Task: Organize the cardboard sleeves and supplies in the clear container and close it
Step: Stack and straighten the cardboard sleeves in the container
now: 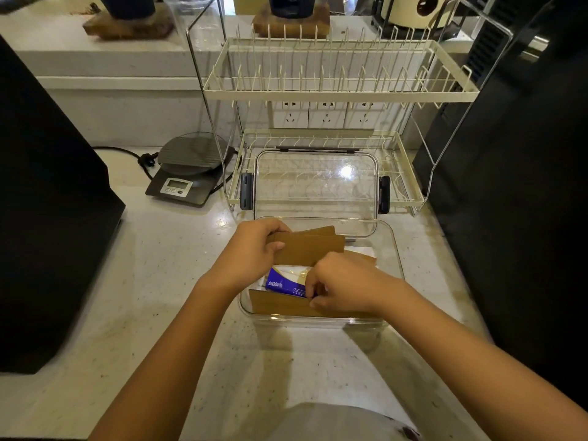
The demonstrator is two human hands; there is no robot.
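Two bare forearms reach forward from the bottom edge, over a pale speckled counter (165, 281), to a clear container (393, 249) that sits open just ahead. Of the two hands, the left hand (251, 249) curls its fingers and thumb around the left end of a stack of brown cardboard sleeves (310, 248), held on edge across the middle of the container. The right hand (343, 286) is bent at the knuckles and pinches the right end of a blue and white tissue packet (284, 283) that lies inside, between the held sleeves and another cardboard sleeve (276, 305) standing against the near wall. More cardboard and something white show behind the right hand, but what the white item is cannot be told. Just beyond the container, the clear lid (315, 183), with a dark latch at each side, leans upright against the lower tier of a cream wire dish rack (340, 87). To the left of the rack sits a dark kitchen scale (191, 173) with a small display. A large black appliance (47, 218) stands at the far left, and another dark unit (515, 186) stands at the right.
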